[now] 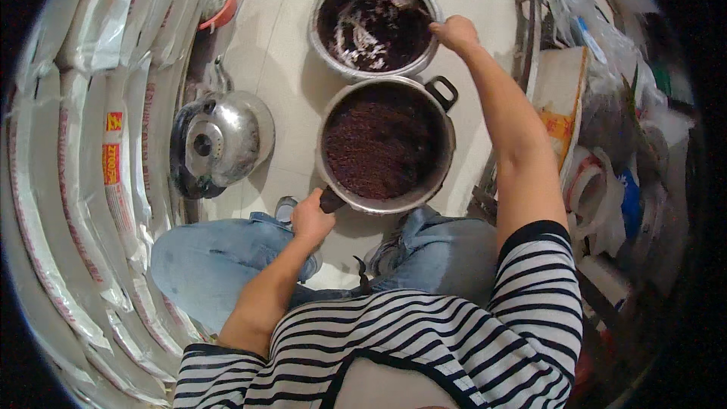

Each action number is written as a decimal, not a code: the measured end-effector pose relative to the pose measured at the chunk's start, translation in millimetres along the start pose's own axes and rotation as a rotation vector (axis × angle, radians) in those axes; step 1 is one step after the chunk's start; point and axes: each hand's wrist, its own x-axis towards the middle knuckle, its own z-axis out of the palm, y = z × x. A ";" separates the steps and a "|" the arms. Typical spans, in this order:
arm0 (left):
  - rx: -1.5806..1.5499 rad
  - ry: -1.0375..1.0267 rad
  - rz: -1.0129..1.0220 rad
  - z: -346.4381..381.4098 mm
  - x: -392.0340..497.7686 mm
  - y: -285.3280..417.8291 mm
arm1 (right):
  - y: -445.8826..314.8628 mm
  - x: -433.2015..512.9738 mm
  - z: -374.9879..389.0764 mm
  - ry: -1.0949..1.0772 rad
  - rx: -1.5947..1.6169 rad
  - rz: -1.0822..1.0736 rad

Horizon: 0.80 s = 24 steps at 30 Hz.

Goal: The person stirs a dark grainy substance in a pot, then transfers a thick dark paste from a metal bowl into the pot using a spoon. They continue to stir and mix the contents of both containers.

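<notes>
My left hand [312,217] is closed on the black handle of a metal pot [386,145], which looks like a pressure cooker without its lid. Dark reddish-brown grainy food lies inside, and a second black loop handle sticks out at its upper right. Just beyond it, close against its rim, is a round metal basin [372,20] holding a dark, wet mass with shiny highlights. My right hand [456,33] grips something at the basin's right rim; whether that is the rim itself or a utensil's handle reaching inside, I cannot tell.
A metal kettle [241,136] stands on the tiled floor [289,125] at the left, near stacked white printed sacks [85,153]. A red plastic container [226,3] is behind it. To the right, a rack [528,34] and plastic bags [602,28] crowd the side. My knees flank the pot's near side.
</notes>
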 end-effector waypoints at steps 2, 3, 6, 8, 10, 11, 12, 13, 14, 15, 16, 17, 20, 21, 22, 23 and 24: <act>-0.032 0.037 -0.008 3.8 -4.5 -1.0 | 47.0 4.6 -13.9 0.019 -0.025 0.013; -0.038 0.063 -0.007 5.1 -7.1 -1.2 | 70.2 3.9 -18.0 0.032 -0.055 0.017; -0.113 0.064 -0.012 6.3 -7.4 -0.6 | 137.5 -16.9 -15.2 0.181 0.046 0.165; -0.119 0.052 -0.079 5.6 -2.7 2.6 | 170.2 -34.6 -7.3 0.189 0.102 0.257; -0.213 0.071 -0.075 1.9 7.8 7.7 | 189.9 -53.2 9.1 0.208 0.126 0.298; -0.259 0.057 -0.104 0.4 14.1 12.0 | 197.1 -63.3 17.3 0.224 0.126 0.329; -0.243 0.107 -0.073 -1.7 21.6 17.1 | 201.5 -73.0 26.3 0.216 0.162 0.356; -0.219 0.105 -0.076 -6.7 30.1 21.4 | 204.1 -83.6 35.4 0.212 0.186 0.391; -0.199 0.124 -0.078 -10.5 40.3 27.6 | 204.3 -94.8 45.4 0.251 0.135 0.376; -0.184 0.150 -0.066 -14.0 51.3 34.3 | 203.9 -106.1 52.7 0.229 0.185 0.418; -0.162 0.143 -0.111 -19.1 63.5 40.1 | 202.1 -119.8 60.8 0.188 0.280 0.452; -0.138 0.158 -0.122 -25.7 76.9 45.0 | 199.6 -134.1 66.3 0.145 0.386 0.503; -0.025 0.162 -0.083 -49.4 121.3 54.4 | 183.0 -186.3 82.2 0.144 0.665 0.544; -0.017 0.131 -0.105 -56.2 134.6 56.6 | 174.8 -202.1 85.6 0.117 0.692 0.585; -0.005 0.139 -0.098 -61.9 145.4 57.9 | 165.3 -220.0 90.2 0.124 0.794 0.576; 0.007 0.122 -0.124 -68.8 154.3 57.7 | 154.3 -238.0 95.3 0.122 0.874 0.598; 0.058 0.114 -0.048 -76.4 161.1 56.6 | 145.2 -252.3 97.8 0.072 0.936 0.622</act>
